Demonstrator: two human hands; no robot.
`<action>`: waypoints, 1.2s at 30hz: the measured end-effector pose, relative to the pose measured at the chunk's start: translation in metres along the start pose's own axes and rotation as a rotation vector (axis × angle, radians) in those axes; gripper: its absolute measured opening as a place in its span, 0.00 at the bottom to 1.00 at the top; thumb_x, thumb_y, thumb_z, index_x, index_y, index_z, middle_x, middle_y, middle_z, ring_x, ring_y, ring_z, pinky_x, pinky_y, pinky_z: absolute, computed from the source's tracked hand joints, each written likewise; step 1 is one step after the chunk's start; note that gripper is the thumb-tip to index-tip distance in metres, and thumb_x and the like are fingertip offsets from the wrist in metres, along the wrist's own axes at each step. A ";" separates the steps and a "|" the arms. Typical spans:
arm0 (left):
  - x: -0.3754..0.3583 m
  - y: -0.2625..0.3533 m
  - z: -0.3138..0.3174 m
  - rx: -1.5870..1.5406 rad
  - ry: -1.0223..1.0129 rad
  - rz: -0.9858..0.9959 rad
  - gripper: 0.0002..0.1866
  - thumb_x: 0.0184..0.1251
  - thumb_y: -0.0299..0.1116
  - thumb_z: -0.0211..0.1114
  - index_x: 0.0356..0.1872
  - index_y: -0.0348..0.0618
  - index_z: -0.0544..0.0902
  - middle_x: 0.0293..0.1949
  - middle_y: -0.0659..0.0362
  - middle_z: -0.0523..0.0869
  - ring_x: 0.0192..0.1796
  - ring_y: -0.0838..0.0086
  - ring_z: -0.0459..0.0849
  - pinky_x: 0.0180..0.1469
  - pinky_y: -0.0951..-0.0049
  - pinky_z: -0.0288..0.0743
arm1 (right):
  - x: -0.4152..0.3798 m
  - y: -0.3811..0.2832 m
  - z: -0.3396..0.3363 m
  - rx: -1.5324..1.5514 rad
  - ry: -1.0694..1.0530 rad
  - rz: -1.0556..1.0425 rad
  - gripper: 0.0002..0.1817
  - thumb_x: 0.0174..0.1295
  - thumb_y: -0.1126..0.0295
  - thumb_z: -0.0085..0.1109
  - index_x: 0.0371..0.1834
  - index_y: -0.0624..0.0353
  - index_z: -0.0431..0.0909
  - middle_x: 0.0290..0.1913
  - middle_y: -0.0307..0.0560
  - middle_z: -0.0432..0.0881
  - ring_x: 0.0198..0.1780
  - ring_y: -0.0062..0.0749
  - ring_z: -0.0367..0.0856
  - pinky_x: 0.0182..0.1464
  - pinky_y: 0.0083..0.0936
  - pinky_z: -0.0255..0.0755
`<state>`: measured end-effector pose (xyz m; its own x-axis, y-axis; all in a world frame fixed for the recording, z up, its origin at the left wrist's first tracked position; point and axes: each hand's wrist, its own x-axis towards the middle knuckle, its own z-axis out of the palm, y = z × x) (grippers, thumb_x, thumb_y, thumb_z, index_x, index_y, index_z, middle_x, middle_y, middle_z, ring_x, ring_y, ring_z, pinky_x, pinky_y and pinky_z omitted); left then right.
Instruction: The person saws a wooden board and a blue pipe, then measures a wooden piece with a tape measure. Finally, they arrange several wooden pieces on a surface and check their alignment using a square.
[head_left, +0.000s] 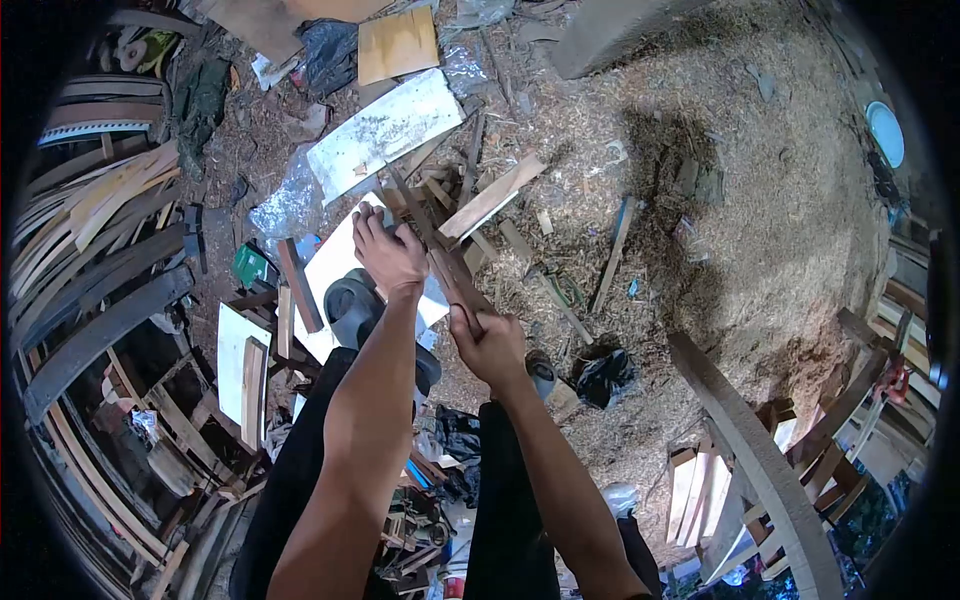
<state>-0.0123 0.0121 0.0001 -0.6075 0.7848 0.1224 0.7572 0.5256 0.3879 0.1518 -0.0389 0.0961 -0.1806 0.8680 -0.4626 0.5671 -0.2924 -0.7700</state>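
Note:
A narrow brown wooden strip (447, 268) runs at a slant through the middle of the view. My right hand (490, 345) is closed around its near end, thumb lying along the top. Just left of the strip, my left hand (388, 250) has its fingers curled over a white board (345, 243); whatever they hold, if anything, is hidden. Below my left wrist sits a dark grey rounded object (350, 308), partly covered by my forearm. A paler wooden piece (495, 196) lies beyond the strip, among several offcuts.
Sawdust and scraps cover the ground (760, 220). Curved wooden pieces (105, 205) are stacked at the left. A long beam (750, 450) rises at the lower right, and a stained white panel (385, 135) lies ahead. A black plastic bag (605, 378) is right of my right hand.

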 end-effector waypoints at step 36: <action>-0.001 0.002 -0.005 -0.030 0.009 -0.070 0.21 0.58 0.30 0.52 0.52 0.34 0.78 0.64 0.48 0.74 0.71 0.54 0.65 0.70 0.52 0.56 | -0.013 -0.037 -0.029 -0.057 -0.109 0.063 0.23 0.68 0.54 0.53 0.24 0.62 0.82 0.20 0.60 0.78 0.26 0.57 0.81 0.29 0.44 0.74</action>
<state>-0.0116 0.0104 0.0054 -0.6613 0.7432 0.1021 0.7051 0.5694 0.4227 0.1564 -0.0280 0.1435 -0.2274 0.7990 -0.5567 0.6241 -0.3192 -0.7132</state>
